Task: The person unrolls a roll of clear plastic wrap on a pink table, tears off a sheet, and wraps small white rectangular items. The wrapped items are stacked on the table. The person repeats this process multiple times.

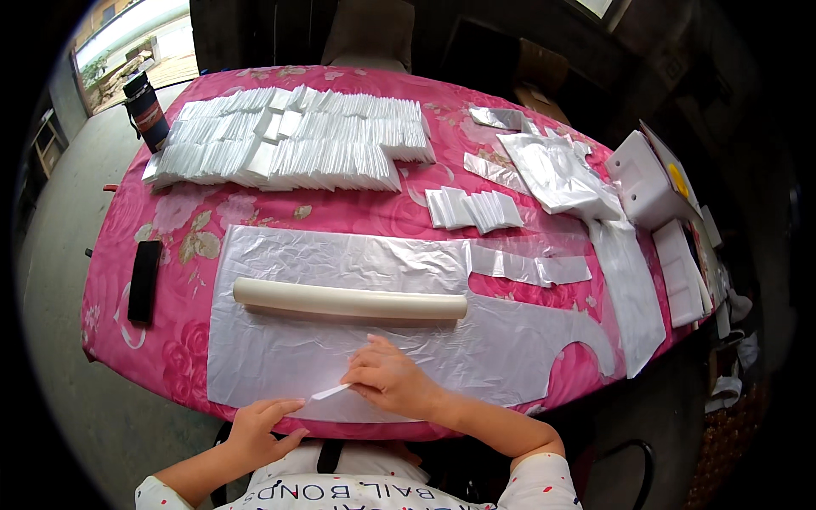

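Note:
A white plastic carrier bag (357, 357) lies flat along the table's near side, its cut-out handles toward the right. Across it rests a long cream-white tube or rolling pin (350, 298). My right hand (387, 376) is above the bag's near part, its fingers closed on a thin, flat white strip (331, 392) that looks like folded plastic. At the bag's near left edge is my left hand (263, 427), thumb and fingers apart, fingertips close to the strip's lower end. Whether they touch it is hard to make out.
Tightly packed rows of folded white packets (289, 140) fill the far left, beside a dark bottle (146, 115). A few packets (473, 209) lie mid-table. More bags (557, 174) and a white box (650, 178) stand at right. A black oblong object (144, 281) lies left.

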Motion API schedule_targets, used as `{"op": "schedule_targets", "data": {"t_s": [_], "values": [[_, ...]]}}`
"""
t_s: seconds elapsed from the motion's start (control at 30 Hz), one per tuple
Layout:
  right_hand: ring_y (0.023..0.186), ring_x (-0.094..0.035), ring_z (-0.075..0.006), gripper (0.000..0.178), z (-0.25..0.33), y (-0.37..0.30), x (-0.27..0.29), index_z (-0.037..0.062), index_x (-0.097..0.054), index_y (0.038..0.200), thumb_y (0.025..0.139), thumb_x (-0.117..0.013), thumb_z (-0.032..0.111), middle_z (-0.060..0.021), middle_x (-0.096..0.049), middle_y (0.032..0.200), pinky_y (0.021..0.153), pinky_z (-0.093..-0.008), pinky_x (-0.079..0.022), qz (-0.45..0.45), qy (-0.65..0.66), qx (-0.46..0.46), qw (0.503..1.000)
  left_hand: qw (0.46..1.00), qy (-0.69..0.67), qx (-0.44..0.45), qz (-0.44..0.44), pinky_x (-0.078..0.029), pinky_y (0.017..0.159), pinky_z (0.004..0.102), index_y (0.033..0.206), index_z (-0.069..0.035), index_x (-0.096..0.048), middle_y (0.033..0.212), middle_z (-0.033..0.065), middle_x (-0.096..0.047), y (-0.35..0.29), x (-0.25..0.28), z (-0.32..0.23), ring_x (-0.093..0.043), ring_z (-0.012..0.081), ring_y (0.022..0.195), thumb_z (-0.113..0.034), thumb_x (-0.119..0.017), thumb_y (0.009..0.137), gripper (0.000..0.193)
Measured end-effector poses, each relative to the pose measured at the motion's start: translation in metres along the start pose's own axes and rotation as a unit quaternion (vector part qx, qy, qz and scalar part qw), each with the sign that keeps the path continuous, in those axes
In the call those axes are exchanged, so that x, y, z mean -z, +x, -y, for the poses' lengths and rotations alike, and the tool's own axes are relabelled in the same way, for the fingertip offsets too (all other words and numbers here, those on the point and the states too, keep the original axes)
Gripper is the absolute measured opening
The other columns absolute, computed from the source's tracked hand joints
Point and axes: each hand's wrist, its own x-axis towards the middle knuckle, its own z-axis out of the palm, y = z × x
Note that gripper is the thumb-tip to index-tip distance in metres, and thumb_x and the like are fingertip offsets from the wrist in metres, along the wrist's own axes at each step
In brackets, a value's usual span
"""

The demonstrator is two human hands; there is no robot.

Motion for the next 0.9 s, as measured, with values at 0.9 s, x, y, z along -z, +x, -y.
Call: {"op": "schedule_targets", "data": {"t_s": [0.9], "values": [[0.106, -0.051, -0.0315, 0.037, -0.083, 0.008, 0.082, 0.0039, -0.06, 0.11, 0.077, -0.067, 0.019, -0.013, -0.058, 0.112, 0.091, -0.0397, -0.041, -0.038, -0.136, -0.075, 0.987, 0.991, -0.015, -0.101, 0.088, -0.05, 0.079, 0.034, 0.114, -0.005, -0.055, 0.12, 0.012, -0.055, 0.054, -0.026, 0.006, -0.059, 0.0289, 0.098, -0.009, -0.066, 0.074, 0.042]]}}
